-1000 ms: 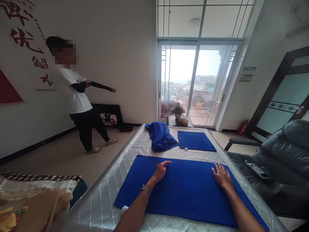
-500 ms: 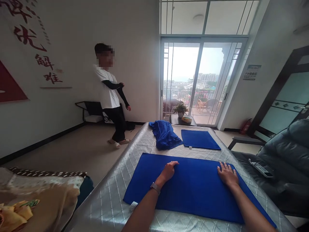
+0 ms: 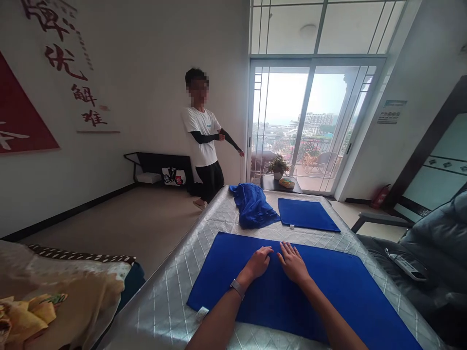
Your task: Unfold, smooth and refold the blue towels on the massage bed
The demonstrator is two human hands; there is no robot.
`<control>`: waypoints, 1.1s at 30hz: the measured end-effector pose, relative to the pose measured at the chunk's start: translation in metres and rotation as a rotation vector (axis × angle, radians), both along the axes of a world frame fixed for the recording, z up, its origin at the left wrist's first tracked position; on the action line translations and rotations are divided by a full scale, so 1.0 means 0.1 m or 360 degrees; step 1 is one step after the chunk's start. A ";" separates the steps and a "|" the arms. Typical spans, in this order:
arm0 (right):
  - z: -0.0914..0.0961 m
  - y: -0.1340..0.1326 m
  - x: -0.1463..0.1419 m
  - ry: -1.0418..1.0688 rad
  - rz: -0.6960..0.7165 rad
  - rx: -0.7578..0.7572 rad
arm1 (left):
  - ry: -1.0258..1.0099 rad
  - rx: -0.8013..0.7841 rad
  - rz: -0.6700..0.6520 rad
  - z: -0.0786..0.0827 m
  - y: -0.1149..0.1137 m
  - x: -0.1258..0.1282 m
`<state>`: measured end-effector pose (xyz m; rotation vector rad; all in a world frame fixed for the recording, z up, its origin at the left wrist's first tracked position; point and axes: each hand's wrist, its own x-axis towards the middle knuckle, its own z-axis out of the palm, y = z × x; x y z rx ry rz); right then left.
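Note:
A large blue towel [image 3: 339,287] lies spread flat on the table with a silver quilted cover [image 3: 164,291], and a white tag shows at its near left corner. My left hand [image 3: 258,262], with a watch on the wrist, rests on the towel near its far edge, fingers curled in and no cloth bunched in them. Close beside it, my right hand [image 3: 293,263] presses flat on the towel, fingers outstretched. Beyond lie a crumpled blue cloth [image 3: 255,206] and a smaller folded blue towel [image 3: 308,215] with a white tag.
A person [image 3: 202,131] in a white shirt and black sleeves stands past the table's far left. A dark armchair [image 3: 438,253] with a power strip [image 3: 405,265] is at the right. A small table [image 3: 270,183] holding a potted plant stands by the glass door.
My right hand has slid left across the towel, from near its right edge to beside my left hand. The left hand stays about where it was. The person has moved right, towards the door.

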<state>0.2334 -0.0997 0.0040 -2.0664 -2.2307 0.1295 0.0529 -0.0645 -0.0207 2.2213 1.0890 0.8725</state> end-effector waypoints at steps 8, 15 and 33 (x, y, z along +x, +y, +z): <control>-0.14 0.05 0.17 -0.0036 -0.0067 -0.0072 | 0.0261 0.0106 0.0001 0.00 -0.06 0.03; -0.24 0.00 1.24 -0.0172 -0.0368 -0.0114 | 0.0578 0.0222 0.0068 0.05 -0.14 0.03; -0.36 -0.13 1.96 -0.0132 -0.0666 0.0007 | 0.1139 0.0122 0.0382 0.15 -0.07 0.51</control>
